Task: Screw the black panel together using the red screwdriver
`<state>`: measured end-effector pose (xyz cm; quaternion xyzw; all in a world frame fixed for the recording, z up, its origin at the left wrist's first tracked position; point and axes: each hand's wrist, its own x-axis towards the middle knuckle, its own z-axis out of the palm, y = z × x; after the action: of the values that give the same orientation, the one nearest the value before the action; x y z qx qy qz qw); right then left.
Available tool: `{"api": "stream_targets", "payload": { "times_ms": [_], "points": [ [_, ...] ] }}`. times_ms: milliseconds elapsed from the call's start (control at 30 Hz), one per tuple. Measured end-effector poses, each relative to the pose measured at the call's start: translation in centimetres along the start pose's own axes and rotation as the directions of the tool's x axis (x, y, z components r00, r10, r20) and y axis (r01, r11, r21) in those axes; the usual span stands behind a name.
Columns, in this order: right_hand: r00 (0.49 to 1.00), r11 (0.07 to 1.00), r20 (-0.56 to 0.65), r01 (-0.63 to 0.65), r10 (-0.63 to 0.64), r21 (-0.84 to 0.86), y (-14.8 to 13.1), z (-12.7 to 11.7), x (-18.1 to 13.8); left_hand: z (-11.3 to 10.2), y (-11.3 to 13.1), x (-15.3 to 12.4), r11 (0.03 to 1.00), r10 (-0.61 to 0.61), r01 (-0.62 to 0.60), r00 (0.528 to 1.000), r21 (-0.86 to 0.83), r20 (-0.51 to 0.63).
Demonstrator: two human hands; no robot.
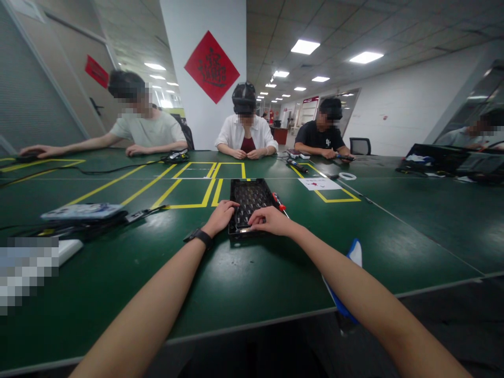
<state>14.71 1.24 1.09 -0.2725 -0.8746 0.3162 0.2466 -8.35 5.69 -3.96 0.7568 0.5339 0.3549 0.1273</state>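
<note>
A black grid tray [250, 199] lies on the green table [244, 278] in front of me. My left hand [221, 216], with a black watch on the wrist, rests curled against the tray's left near edge. Over the near end of the tray my right hand [271, 220] has its fingers bent and pinched on a small shiny part that I cannot make out. A red-handled screwdriver [279, 202] lies beside the tray's right edge, just beyond my right hand.
Several people sit at the far side and right of the table. Yellow tape lines [189, 184], cables, a flat device [82, 211] at left, a white paper [318, 184], a tape roll [347, 176], and a blue-white object [354, 254] under my right forearm.
</note>
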Motion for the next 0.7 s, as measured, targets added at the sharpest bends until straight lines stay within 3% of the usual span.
{"api": "stream_targets", "payload": {
  "times_ms": [700],
  "points": [
    [1.0, 1.0, -0.006, -0.015, 0.015, 0.012, -0.11, 0.04, 0.0, 0.07, -0.06, 0.08, 1.0, -0.015, 0.015, 1.0, -0.02, 0.004]
  ]
}}
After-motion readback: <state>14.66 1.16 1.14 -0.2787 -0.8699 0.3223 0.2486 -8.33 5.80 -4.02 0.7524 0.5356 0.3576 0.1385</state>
